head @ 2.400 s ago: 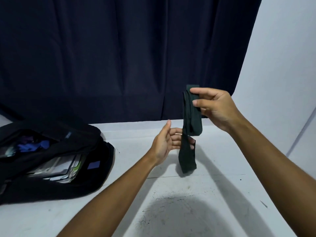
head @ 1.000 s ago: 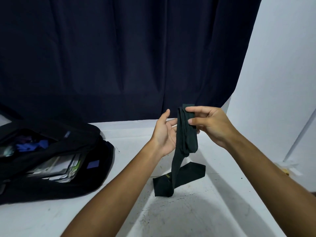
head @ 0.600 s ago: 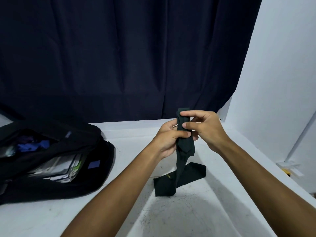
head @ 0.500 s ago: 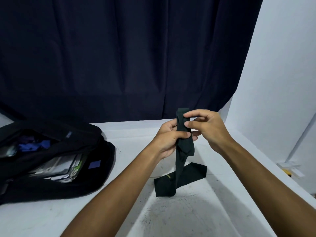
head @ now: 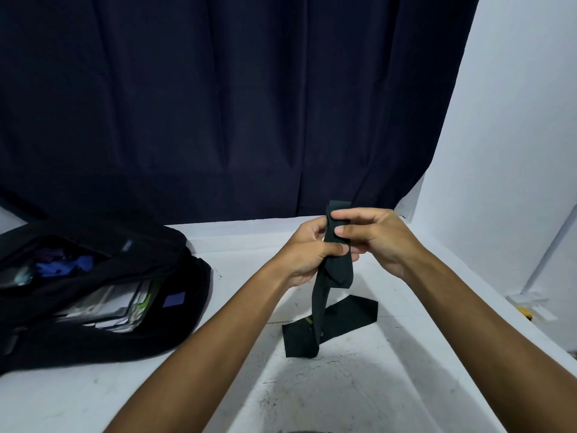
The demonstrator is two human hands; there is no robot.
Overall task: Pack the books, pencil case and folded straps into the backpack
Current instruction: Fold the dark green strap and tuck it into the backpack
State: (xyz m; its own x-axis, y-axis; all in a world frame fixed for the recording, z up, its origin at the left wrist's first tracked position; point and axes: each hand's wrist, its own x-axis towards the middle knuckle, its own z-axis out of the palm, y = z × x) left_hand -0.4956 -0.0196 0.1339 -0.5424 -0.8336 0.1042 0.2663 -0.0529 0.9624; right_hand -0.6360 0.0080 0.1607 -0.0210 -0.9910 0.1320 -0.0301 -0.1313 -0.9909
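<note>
The dark green strap [head: 335,270] is held upright, its long axis vertical, folded top up and tail trailing down onto the white counter [head: 359,385]. It is gripped by the left hand [head: 307,251] and pinched near the top by the right hand [head: 374,237]. The open backpack [head: 93,295], with books [head: 109,307] inside, lies well apart to the left.
</note>
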